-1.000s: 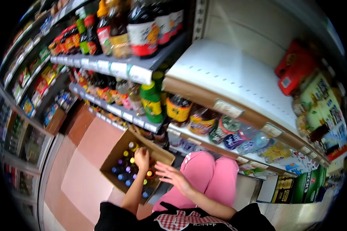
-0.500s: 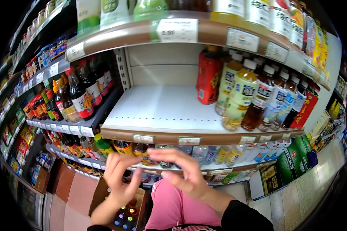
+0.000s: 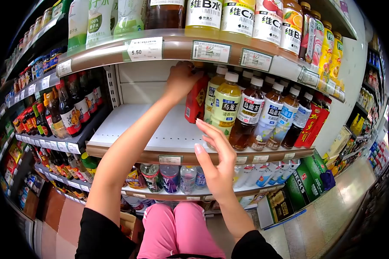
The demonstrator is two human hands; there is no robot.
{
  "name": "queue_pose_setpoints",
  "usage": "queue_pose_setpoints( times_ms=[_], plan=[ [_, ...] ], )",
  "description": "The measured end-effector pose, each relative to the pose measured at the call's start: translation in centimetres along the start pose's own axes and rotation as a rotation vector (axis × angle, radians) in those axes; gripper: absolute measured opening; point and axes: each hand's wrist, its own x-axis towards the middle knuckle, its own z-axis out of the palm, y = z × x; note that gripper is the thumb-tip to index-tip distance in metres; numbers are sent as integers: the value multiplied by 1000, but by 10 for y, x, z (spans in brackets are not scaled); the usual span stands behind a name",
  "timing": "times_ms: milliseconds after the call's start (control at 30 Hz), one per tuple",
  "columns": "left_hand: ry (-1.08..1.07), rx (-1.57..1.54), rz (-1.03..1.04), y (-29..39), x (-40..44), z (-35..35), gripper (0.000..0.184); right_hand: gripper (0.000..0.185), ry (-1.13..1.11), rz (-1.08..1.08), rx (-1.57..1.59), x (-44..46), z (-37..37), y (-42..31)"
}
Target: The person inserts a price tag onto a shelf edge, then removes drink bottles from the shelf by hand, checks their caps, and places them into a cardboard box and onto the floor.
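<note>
My left hand (image 3: 183, 81) reaches deep into the middle shelf, its fingers curled at the top of the red square-sided bottles (image 3: 196, 102). Its fingertips are partly hidden, and the hand covers part of the rear red bottle. My right hand (image 3: 218, 162) hovers in front of the shelf edge, fingers extended and apart, holding nothing. Just behind it stands a yellow-green oolong tea bottle (image 3: 225, 101) with a white cap. Beside that is a dark oolong tea bottle (image 3: 247, 113), followed by further white-capped bottles to the right.
Price tags line the upper shelf edge (image 3: 168, 45), above which drinks stand. Sauce bottles (image 3: 69, 110) fill the left shelves. Lower down are more bottles (image 3: 188, 179). A green beer carton (image 3: 300, 179) sits at right; a cardboard box (image 3: 129, 224) is by my legs.
My left hand has gone from low in front of the shelf up to the red bottles. My right hand has risen slightly and stays extended. The view has shifted right.
</note>
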Motion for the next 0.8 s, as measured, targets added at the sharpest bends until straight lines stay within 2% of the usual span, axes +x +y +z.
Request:
queue_pose_setpoints(
  times_ms=[33, 133, 233, 333, 467, 533, 600, 700, 733, 800],
  plan=[
    [-39, 6, -23, 0, 8, 5, 46, 37, 6, 4, 2, 1, -1, 3],
    [25, 92, -153, -1, 21, 22, 53, 38, 19, 10, 3, 1, -2, 10],
    [134, 101, -87, -16, 35, 37, 50, 38, 19, 3, -11, 2, -2, 13],
    [90, 166, -62, -25, 40, 38, 46, 38, 22, 15, -17, 4, 0, 13],
    [31, -13, -27, -33, 39, 32, 41, 40, 21, 37, -6, 2, 5, 16],
    [19, -16, -90, -20, 30, 17, 40, 43, 19, 59, 2, 1, 7, 18],
    [-31, -96, -28, -1, 16, -7, 37, 50, 19, 100, 23, -1, 11, 19],
    [13, -119, 58, 10, -7, -37, 34, 61, 40, 248, 300, -3, 24, 26],
    [46, -110, 87, 13, -14, -46, 33, 74, -24, 333, 435, -3, 25, 30],
    [-14, -145, 3, 20, -28, -68, 32, 74, 19, 476, 675, -2, 33, 34]
  ],
)
